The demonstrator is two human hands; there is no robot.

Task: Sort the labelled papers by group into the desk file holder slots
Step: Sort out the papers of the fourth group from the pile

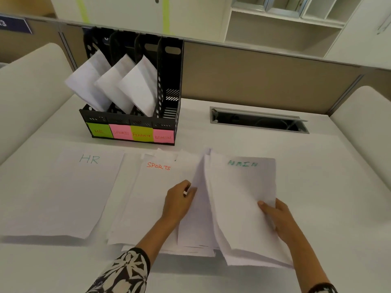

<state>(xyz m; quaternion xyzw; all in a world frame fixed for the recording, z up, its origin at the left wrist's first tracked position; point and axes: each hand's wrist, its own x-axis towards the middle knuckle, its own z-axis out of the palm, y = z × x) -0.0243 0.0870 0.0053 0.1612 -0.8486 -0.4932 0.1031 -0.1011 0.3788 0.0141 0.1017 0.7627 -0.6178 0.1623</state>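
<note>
Gripping the ADMIN sheets (243,197) at their near edge, the right hand (277,216) lifts them clear while the left hand (179,199), apparently pinching lower pages, steadies the pile; the file holder (135,115) has its ADMIN slot (169,98) empty.

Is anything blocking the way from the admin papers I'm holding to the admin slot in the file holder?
Nothing visible does. The right hand grips the ADMIN papers, the desk between them and the file holder is bare, and the ADMIN slot, rightmost, holds no paper.
</note>
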